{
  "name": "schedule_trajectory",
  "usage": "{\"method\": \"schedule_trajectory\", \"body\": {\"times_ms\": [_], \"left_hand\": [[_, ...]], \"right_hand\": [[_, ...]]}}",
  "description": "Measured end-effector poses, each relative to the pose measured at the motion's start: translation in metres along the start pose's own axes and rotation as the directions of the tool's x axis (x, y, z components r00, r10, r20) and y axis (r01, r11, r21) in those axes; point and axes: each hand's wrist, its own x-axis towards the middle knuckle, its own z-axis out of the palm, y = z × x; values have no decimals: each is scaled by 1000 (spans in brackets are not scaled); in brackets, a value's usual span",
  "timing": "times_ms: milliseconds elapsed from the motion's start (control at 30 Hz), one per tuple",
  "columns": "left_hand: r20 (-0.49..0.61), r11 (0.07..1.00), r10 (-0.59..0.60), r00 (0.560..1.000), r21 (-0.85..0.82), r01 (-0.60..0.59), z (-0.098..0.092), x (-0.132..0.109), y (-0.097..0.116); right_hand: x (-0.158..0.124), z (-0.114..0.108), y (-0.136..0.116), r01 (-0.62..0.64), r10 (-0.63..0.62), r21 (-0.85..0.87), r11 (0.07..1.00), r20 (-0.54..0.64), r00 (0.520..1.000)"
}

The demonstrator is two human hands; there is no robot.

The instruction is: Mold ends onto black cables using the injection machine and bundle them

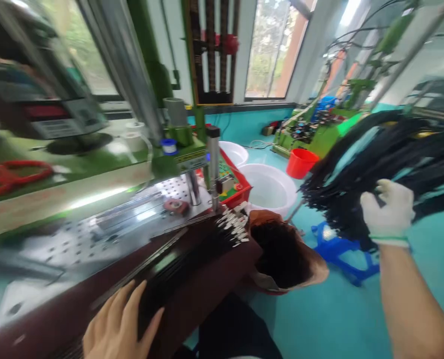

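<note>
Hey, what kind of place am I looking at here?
Most likely a factory floor for cable assembly. A green machine stands over a metal bench, the gloved right hand grips a bundle of black cables, and more cables with white-tipped ends lie under the left hand.

Workbench, brown front edge, perforated metal plate on top | we log on it: black cable bundle lying flat, white connectors at far end; tape roll on plate | floor: white basin, red bucket, blue stool.
</note>
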Motion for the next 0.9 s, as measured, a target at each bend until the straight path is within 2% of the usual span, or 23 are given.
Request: {"method": "schedule_trajectory", "body": {"times_ms": [67, 133, 167, 233, 333, 400, 467, 600, 700, 800, 900], "left_hand": [[121, 995, -16, 993, 99, 4, -14, 3, -7], [215, 988, -7, 977, 152, -27, -22, 6, -13], [255, 986, -1, 967, 161, -41, -25, 8, -16], [311, 986, 2, 950, 159, -54, -28, 12, -20], [379, 993, 12, 925, 107, -56, -33, 21, -26], [421, 998, 32, 907, 28, -49, -37, 28, -30], [444, 997, 57, 894, -78, -25, -41, 35, -33], [439, 956, 52, 897, -282, 83, -47, 47, -36], [451, 930, 11, 892, -333, 157, -51, 53, -35], [465, 913, 7, 885, -365, 185, -58, 55, -34], [462, 864, -5, 887, -445, 237, -69, 56, -39]], "right_hand": [[-45, 16, -63, 127, -178, 300, 946, 151, 972], [-90, 25, -131, 157, -381, 598, 786, 268, 885], [-111, 26, -163, 134, -489, 716, 685, 315, 814], [-150, 23, -220, 119, -649, 839, 531, 312, 694], [-190, 11, -276, 105, -773, 925, 366, 239, 588], [-205, 5, -292, 98, -817, 952, 291, 194, 543], [-212, 3, -296, 108, -837, 959, 261, 169, 521], [-215, 4, -285, 96, -803, 942, 323, 219, 554], [-216, 4, -280, 93, -792, 925, 369, 260, 553], [-215, 3, -281, 79, -780, 924, 374, 267, 566], [-212, 2, -283, -6, -756, 934, 357, 292, 586]]}}
